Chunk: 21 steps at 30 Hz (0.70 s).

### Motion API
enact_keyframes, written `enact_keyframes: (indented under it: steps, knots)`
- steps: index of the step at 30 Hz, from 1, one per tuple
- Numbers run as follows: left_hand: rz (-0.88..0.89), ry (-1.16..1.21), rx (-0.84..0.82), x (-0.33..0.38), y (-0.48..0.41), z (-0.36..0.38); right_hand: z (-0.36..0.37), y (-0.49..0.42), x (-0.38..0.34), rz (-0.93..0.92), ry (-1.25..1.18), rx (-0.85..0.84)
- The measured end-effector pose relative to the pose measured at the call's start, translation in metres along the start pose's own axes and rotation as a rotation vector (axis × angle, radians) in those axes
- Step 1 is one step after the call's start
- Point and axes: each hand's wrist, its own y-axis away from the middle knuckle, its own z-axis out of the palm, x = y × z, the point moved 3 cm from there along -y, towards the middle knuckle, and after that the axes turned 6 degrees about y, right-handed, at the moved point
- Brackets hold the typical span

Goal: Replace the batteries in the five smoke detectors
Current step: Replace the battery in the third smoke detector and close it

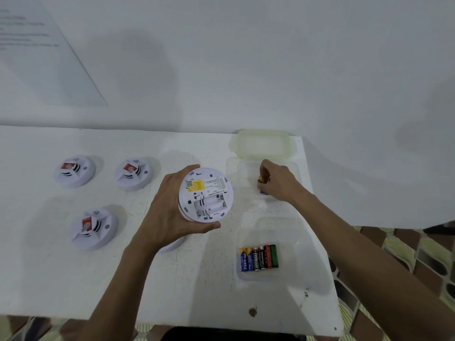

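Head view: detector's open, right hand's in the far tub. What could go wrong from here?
1. Mix-up: the right hand pinches cells in the far tub, while the near tub holds mixed-brand batteries. Nothing visibly marks which are fresh.
2. Drop: the left hand alone grips the detector by its rim, so pressing cells in could dislodge it.
3. Polarity: the markings in the empty bay are too small to read here.
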Motion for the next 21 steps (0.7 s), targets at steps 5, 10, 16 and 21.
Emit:
enact_keyframes:
  steps: [5,10,16,21]
  knots:
    - [-0.028,-0.016,-0.008,-0.002,0.001,-0.003,-0.006,0.017,-0.010,-0.015,-0.216,0.084]
    - [-0.070,-0.008,-0.017,0.000,0.003,-0.008,-0.025,0.048,-0.041,-0.070,-0.472,0.233]
    - [-0.056,0.026,-0.011,0.014,0.000,-0.013,-0.042,0.097,-0.099,-0.336,-0.727,0.286]
    - [-0.027,0.033,-0.011,0.024,-0.003,-0.017,-0.035,0.114,-0.128,-0.586,-0.507,0.287]
